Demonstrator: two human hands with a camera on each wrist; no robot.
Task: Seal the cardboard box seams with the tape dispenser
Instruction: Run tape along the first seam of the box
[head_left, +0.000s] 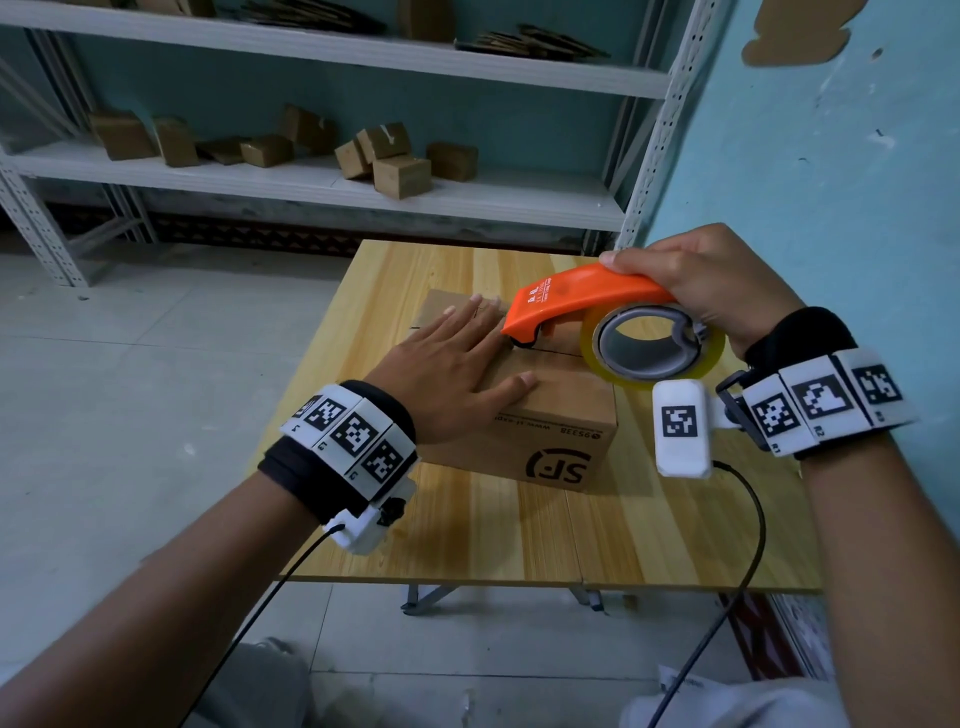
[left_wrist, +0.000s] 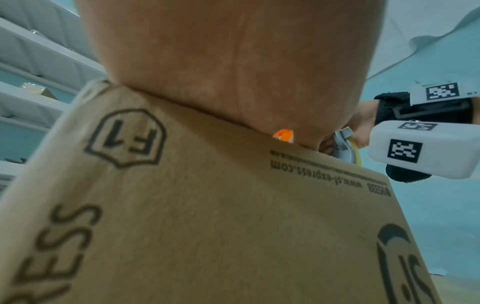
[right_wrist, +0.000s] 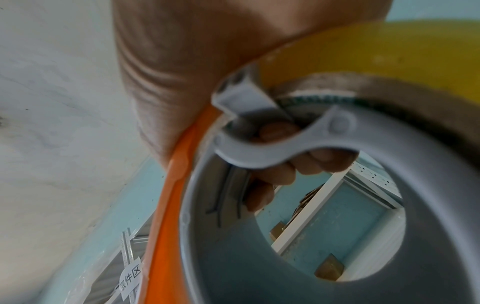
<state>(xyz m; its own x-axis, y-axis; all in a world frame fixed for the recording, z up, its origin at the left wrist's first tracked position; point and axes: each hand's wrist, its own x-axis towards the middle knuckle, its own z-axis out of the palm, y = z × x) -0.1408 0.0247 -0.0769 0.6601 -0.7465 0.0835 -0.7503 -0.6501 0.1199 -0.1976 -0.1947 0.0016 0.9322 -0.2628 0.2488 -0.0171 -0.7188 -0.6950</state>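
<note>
A: Head view — the left hand (head_left: 457, 364) lies flat, fingers straight, on the SF cardboard box (head_left: 540, 431) on the wooden table (head_left: 467, 530). The right hand (head_left: 711, 286) is curled round the orange tape dispenser (head_left: 576, 299), its nose at the top seam (head_left: 550, 353).

B: I'd press the nose down firmly and pull straight along the seam. The board looks matte and stiff, the plastic glossy, and the tape roll (head_left: 654, 348) yellowish — likely clingy.

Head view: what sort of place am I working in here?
Probably a parcel packing or storage room: metal shelving holds small cardboard boxes, and a courier-branded box sits on a wooden folding table beside a peeling blue wall.
</note>
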